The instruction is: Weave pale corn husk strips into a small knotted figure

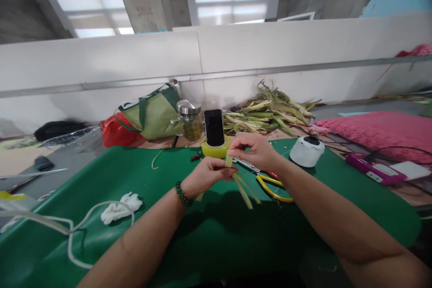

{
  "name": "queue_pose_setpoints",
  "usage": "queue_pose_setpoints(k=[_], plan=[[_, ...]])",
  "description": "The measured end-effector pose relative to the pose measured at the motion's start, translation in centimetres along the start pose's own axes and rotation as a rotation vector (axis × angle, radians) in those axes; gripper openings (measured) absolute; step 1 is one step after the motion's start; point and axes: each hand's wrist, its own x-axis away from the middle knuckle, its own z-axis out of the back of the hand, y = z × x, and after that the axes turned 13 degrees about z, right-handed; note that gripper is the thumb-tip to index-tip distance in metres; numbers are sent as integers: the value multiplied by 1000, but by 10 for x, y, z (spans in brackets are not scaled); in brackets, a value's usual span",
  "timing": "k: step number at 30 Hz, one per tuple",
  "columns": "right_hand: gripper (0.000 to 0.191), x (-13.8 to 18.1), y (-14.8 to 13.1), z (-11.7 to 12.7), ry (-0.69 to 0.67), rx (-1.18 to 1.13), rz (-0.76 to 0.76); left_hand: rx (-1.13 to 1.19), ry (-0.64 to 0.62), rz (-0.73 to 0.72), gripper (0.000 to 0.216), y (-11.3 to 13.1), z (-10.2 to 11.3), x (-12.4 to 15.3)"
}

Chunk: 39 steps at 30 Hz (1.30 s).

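My left hand (212, 174), with a dark green bead bracelet (182, 193) on its wrist, pinches a small bundle of pale yellow-green leaf strips (243, 191). Their loose ends hang down to the right over the green mat (148, 180). Just above, my right hand (251, 149) pinches the upper part of a flat strip, its thumb and finger closed together. Scissors with yellow handles (275, 188) lie on the mat below my right wrist, blades pointing toward my hands. Behind the hands a phone (213, 127) stands upright in a yellow tape roll (216, 148).
A heap of dry husks (270, 110) lies at the back. A glass mug (189, 121) and a green bag (155, 112) stand left of it. Crumpled tissue (121, 208) and a white cable (70, 231) lie left; a white spool (306, 151) and purple power strip (374, 168) right.
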Motion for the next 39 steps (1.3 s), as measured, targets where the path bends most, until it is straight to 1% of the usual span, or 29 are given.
queue_pose_setpoints(k=[2,4,6,10,12,14,15,16,18,20,22,25,27,30,32,36,39], plan=[[16,0,-2,0,11,-31,25,-31,-20,-6,29,-1,0,-1],[17,0,-5,1,-8,-65,43,-100,-28,-21,28,-2,-2,0],[18,0,-7,1,-15,-98,33,-181,-21,-39,27,-3,-4,1],[20,0,-9,0,34,-155,-35,-266,-18,-49,28,-2,-7,3],[22,0,-7,-1,27,-198,-98,-293,-36,-36,30,-1,-7,3],[24,-1,-5,-1,-2,-245,-194,-288,-26,-16,33,0,-5,2],[25,-1,-3,0,-22,-251,-241,-265,0,-15,35,1,-3,1],[27,-1,-1,0,-60,-236,-277,-235,38,-22,37,1,-1,1],[31,-1,3,2,-189,-148,-306,-190,123,-57,39,4,4,0],[31,-2,5,4,-329,-37,-309,-194,189,-83,41,6,9,1],[26,-2,6,5,-392,19,-301,-187,233,-89,41,9,11,2],[20,-2,4,6,-360,3,-281,-104,246,-91,37,12,11,4],[20,-2,2,5,-338,-21,-297,-59,239,-92,36,14,11,5],[19,0,3,2,-324,-5,-308,-33,238,-93,37,14,10,6],[16,0,4,2,-327,18,-277,-17,238,-88,37,14,11,6],[10,0,3,7,-393,97,-194,38,249,-38,42,12,14,4],[12,-2,1,12,-457,152,-206,61,275,-16,42,10,15,2]])
